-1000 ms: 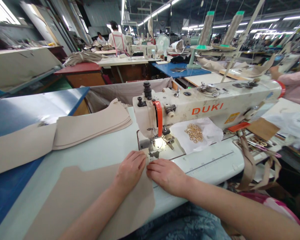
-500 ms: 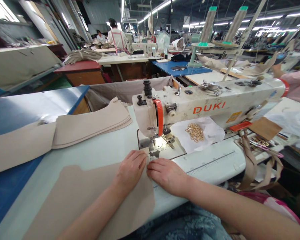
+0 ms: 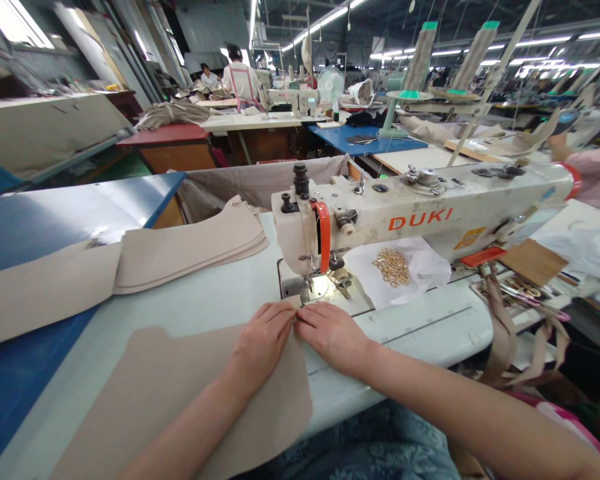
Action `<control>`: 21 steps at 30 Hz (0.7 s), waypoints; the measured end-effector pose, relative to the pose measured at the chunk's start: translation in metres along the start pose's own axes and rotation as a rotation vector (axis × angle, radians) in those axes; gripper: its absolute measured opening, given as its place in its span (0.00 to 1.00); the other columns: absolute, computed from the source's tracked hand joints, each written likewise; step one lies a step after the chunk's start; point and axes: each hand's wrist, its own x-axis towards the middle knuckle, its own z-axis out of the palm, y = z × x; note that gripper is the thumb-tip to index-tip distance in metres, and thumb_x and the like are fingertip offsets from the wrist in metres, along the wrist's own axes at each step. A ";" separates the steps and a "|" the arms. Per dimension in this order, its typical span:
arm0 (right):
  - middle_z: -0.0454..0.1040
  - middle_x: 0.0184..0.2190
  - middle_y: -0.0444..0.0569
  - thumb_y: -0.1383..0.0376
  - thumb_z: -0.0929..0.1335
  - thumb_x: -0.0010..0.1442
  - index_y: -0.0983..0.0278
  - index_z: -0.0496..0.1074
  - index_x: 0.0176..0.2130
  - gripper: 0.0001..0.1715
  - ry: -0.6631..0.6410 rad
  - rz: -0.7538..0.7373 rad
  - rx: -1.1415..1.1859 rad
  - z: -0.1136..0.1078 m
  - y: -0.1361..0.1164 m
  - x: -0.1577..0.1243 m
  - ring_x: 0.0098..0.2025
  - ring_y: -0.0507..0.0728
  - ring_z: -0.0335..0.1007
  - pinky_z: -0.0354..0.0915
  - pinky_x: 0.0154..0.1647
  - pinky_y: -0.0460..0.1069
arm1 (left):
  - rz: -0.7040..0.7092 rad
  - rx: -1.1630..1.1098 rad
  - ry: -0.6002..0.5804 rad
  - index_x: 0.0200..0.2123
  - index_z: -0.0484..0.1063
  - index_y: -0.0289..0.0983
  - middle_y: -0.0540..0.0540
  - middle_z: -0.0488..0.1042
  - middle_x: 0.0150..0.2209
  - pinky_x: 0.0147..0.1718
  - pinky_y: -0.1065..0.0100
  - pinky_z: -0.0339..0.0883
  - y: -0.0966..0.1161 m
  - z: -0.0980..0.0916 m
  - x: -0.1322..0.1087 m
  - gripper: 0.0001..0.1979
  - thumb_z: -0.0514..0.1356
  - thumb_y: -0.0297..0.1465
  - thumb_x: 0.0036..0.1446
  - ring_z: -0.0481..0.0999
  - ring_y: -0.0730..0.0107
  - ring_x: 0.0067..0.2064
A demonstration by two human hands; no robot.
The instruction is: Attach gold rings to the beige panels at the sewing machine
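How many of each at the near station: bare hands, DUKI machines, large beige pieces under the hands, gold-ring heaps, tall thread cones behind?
Bare hands: 2 (left hand, right hand)
DUKI machine: 1
Large beige piece: 1
Gold-ring heap: 1
Tall thread cones: 2 (left cone, right cone)
Total: 7

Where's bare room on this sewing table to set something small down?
Pale tabletop between the stacked panels and the flat panel under the left hand looks roomiest. A narrower strip follows the ruler, between the white paper and the front edge. It is crowded at the needle plate, the right hand close by, and around the pink-handled tool.
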 end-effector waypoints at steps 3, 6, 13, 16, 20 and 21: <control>0.73 0.39 0.52 0.70 0.65 0.62 0.69 0.72 0.38 0.05 -0.011 -0.007 -0.002 0.001 0.001 0.001 0.43 0.58 0.67 0.64 0.48 0.52 | 0.000 0.005 -0.003 0.35 0.72 0.34 0.43 0.76 0.34 0.39 0.64 0.72 0.001 -0.001 0.001 0.13 0.49 0.27 0.64 0.73 0.66 0.37; 0.73 0.38 0.52 0.70 0.66 0.61 0.69 0.72 0.38 0.05 -0.023 -0.008 0.002 -0.001 0.003 0.001 0.43 0.58 0.67 0.64 0.47 0.52 | 0.008 0.033 -0.002 0.35 0.73 0.34 0.43 0.76 0.35 0.38 0.64 0.73 0.003 0.001 0.004 0.13 0.48 0.27 0.64 0.73 0.66 0.37; 0.73 0.39 0.51 0.68 0.67 0.61 0.68 0.72 0.38 0.05 -0.057 0.041 -0.016 -0.009 0.024 -0.004 0.42 0.58 0.67 0.64 0.46 0.52 | 0.048 0.085 -0.008 0.35 0.73 0.34 0.43 0.77 0.35 0.39 0.64 0.72 0.002 0.019 0.023 0.15 0.46 0.26 0.65 0.74 0.66 0.37; 0.74 0.38 0.51 0.69 0.67 0.61 0.68 0.72 0.36 0.04 -0.087 0.040 -0.017 -0.011 0.034 -0.002 0.42 0.58 0.68 0.64 0.45 0.51 | 0.060 0.103 -0.015 0.35 0.74 0.34 0.43 0.78 0.35 0.40 0.63 0.72 -0.001 0.025 0.032 0.15 0.47 0.25 0.64 0.75 0.65 0.38; 0.74 0.38 0.51 0.70 0.66 0.61 0.68 0.72 0.35 0.04 -0.108 0.053 -0.025 -0.009 0.042 0.003 0.41 0.58 0.69 0.66 0.39 0.50 | 0.058 0.096 -0.007 0.35 0.73 0.33 0.42 0.78 0.35 0.40 0.63 0.72 -0.006 0.028 0.039 0.14 0.47 0.25 0.63 0.75 0.64 0.39; 0.74 0.39 0.51 0.70 0.66 0.62 0.68 0.72 0.35 0.04 -0.103 0.056 -0.031 -0.008 0.043 0.004 0.40 0.58 0.69 0.66 0.38 0.50 | 0.053 0.088 -0.010 0.35 0.73 0.33 0.42 0.78 0.35 0.40 0.62 0.72 -0.007 0.029 0.040 0.14 0.47 0.25 0.63 0.75 0.64 0.38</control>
